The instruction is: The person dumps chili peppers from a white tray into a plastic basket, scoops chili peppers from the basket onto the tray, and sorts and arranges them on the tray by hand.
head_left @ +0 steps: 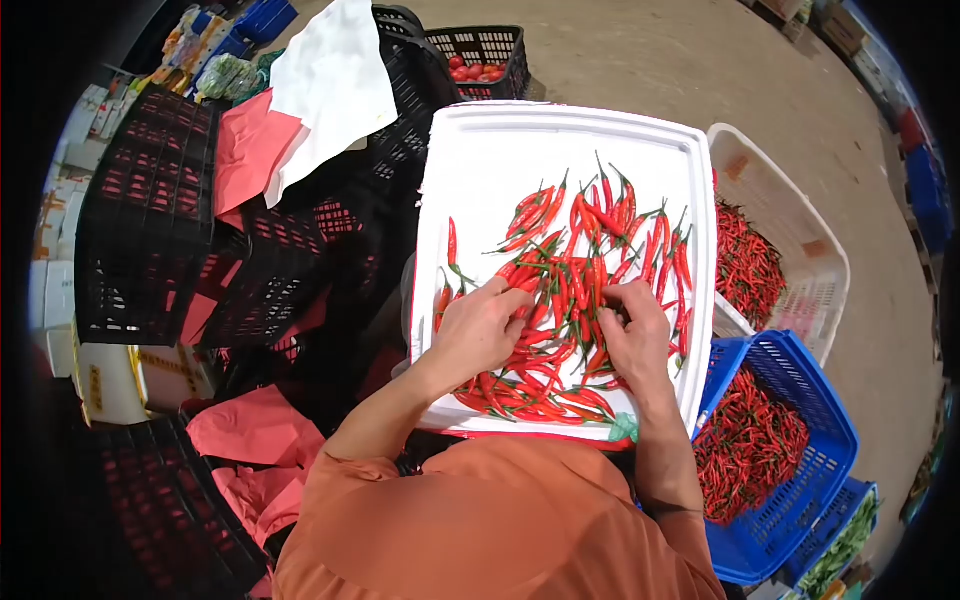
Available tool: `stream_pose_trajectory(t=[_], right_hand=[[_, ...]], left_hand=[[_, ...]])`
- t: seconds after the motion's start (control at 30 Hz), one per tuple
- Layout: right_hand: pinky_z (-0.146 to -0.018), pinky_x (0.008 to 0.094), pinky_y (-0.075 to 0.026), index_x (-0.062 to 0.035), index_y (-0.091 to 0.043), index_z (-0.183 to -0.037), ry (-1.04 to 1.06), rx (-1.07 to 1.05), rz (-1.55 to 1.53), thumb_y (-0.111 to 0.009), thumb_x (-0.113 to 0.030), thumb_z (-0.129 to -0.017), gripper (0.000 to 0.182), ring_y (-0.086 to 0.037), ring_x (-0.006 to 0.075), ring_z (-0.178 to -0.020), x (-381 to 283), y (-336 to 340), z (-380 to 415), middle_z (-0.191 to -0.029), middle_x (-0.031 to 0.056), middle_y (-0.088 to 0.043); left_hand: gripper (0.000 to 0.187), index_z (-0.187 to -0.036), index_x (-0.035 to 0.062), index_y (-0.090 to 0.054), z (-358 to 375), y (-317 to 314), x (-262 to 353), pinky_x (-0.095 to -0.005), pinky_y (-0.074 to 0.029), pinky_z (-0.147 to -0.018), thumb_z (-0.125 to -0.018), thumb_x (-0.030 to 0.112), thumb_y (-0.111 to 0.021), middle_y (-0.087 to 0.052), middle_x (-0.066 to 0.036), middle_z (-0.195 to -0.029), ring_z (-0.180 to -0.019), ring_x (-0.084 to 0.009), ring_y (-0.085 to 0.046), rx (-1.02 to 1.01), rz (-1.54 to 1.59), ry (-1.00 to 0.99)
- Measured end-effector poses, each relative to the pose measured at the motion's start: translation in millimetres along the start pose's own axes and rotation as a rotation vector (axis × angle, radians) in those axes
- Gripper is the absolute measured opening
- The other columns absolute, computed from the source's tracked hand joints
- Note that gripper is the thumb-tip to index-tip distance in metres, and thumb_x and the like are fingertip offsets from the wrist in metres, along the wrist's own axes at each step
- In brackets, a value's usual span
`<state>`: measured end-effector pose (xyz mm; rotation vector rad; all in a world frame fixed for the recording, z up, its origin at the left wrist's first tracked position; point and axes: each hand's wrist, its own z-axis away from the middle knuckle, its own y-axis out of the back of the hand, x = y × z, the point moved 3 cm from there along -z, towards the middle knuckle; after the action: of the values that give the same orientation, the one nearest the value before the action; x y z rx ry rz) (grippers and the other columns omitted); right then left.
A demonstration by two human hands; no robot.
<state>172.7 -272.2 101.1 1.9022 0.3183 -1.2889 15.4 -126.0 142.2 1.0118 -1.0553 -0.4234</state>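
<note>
Many slim red chilies (pixel 575 285) with green stems are spread over a white foam lid (pixel 480 150) in front of my body. My left hand (pixel 485 325) reaches into the pile from the left, its fingers curled round chilies. From the right, my right hand (pixel 640 330) is bent down over the same pile, thumb and fingers drawn together on a chili; the fingertips are partly hidden. Loose chilies lie between and around both hands, some in small rows near the far side. A scrap of green plastic (pixel 624 428) sits at the lid's near right corner.
To the right stand a white basket (pixel 800 220) and a blue basket (pixel 825 400), both holding red chilies. Stacked black crates (pixel 150 220) with pink paper (pixel 255 150) and white paper (pixel 335 90) crowd the left. A black crate of tomatoes (pixel 480 72) is beyond the lid.
</note>
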Motion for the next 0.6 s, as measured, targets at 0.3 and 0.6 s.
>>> stream_pose_trajectory(t=[0.3,0.6], right_hand=[[-0.063,0.0355,-0.05,-0.0022,-0.064,-0.098,0.026,-0.002,0.027,-0.065,-0.004,-0.08,0.019,-0.062,0.0271,-0.07,0,-1,-2,-0.087,0.0133,-0.058],[-0.062,0.0359,-0.049,-0.0026,-0.064,-0.097,0.039,-0.001,0.027,-0.066,-0.004,-0.079,0.018,-0.061,0.0266,-0.068,-1,1,-2,-0.087,0.0129,-0.058]], left_hand=[[0.023,-0.091,0.0042,-0.062,-8,-19,11,-0.0423,-0.052,-0.064,-0.078,0.018,-0.075,-0.056,-0.012,-0.086,-0.077,-0.0323,-0.063,0.027,-0.152,-0.088],[0.016,-0.089,0.0066,-0.065,-2,-22,4,-0.0407,-0.052,-0.062,-0.08,0.017,-0.072,-0.058,-0.009,-0.085,-0.075,-0.0288,-0.064,0.015,-0.1,-0.116]])
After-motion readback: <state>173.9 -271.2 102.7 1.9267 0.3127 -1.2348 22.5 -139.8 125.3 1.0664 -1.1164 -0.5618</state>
